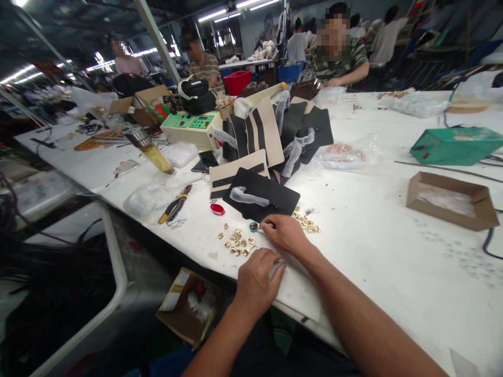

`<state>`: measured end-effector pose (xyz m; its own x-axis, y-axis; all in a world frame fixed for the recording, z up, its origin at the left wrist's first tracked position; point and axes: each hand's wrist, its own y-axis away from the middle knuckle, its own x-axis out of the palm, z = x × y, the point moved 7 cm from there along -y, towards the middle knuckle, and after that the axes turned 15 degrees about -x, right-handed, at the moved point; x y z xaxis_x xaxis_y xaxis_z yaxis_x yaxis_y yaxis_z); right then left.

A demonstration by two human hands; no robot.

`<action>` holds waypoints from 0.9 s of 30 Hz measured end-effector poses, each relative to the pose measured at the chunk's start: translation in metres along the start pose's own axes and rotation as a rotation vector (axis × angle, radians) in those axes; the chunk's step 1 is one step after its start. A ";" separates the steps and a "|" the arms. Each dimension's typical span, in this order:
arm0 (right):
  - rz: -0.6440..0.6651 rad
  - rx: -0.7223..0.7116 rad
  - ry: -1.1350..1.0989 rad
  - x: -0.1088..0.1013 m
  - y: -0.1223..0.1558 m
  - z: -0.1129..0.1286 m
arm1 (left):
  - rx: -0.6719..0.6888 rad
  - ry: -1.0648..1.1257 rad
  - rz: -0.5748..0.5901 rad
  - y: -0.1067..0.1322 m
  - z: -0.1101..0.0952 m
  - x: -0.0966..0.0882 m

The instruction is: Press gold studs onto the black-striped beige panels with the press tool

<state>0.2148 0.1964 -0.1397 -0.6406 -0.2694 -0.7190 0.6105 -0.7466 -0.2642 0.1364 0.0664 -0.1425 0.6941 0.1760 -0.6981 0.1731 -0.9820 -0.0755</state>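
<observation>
My right hand (288, 234) is at the table's near edge, fingers closed in a pinch. A small round piece with a teal rim (253, 226) shows at its fingertips; whether the hand holds it is unclear. Just nearer to me, my left hand (257, 277) is curled, thumb against fingers, and what it holds is hidden. Loose gold metal fittings (236, 238) lie left of the hands, with more gold fittings (310, 225) beyond my right hand. A black flat panel (263, 196) with a plastic-wrapped strap lies right behind them, beside a small red oval item (217, 209).
Pliers (175, 205) and a glass bottle (151, 152) are to the left. Black and beige panels (275, 131) are piled behind, near a green-fronted machine (192, 124). To the right are a cardboard tray (451, 201) and a green box (456, 145). A co-worker (340, 57) sits across.
</observation>
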 end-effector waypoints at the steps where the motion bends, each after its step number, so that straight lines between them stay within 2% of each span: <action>1: -0.010 0.005 -0.017 -0.001 -0.001 -0.001 | 0.019 -0.040 0.010 -0.002 -0.002 0.004; 8: -0.107 0.017 -0.215 -0.016 -0.002 -0.006 | 0.058 -0.245 0.007 -0.021 -0.014 0.029; 14: -0.248 0.103 -0.662 -0.046 0.002 -0.023 | 0.045 -0.258 0.020 -0.042 -0.023 0.044; 17: -0.347 0.147 -0.810 -0.057 0.003 -0.032 | 0.041 -0.271 0.033 -0.051 -0.026 0.049; 20: -0.392 0.174 -0.901 -0.057 0.003 -0.036 | 0.046 -0.288 0.075 -0.059 -0.029 0.053; 27: -0.364 0.201 -1.022 -0.042 0.003 -0.034 | 0.060 -0.269 0.137 -0.076 -0.035 0.065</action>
<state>0.2594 0.2265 -0.1320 -0.9067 -0.3196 0.2752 0.2793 -0.9440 -0.1759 0.1926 0.1550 -0.1573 0.4968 0.0251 -0.8675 0.0437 -0.9990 -0.0039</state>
